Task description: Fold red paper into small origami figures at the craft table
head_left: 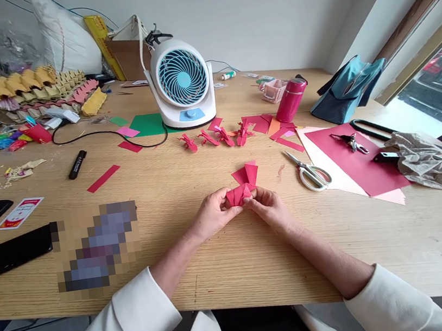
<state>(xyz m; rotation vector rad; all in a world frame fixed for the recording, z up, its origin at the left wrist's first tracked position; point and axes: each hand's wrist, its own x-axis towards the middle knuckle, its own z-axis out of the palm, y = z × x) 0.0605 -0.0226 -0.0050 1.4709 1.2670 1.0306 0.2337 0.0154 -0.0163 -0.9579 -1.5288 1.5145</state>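
Between my two hands is a piece of folded red paper [237, 196], held just above the table near its middle. My left hand [214, 210] is closed on its left end, thumb in front. My right hand [270, 208] pinches its right end, with the fingertips partly hidden behind the paper. Just beyond my fingers lies another red paper piece [246, 173]. Farther back stands a row of several small folded red paper figures [225, 136]. To the right of my hands, scissors [310, 170] with pale handles rest on the table.
A white and blue fan [183, 83] stands at the back. On the right are red paper sheets [355, 157], a pink bottle [291, 99] and a blue bag [340, 91]. At left lie a black marker [77, 164], a red strip [103, 178] and a black phone [15, 252].
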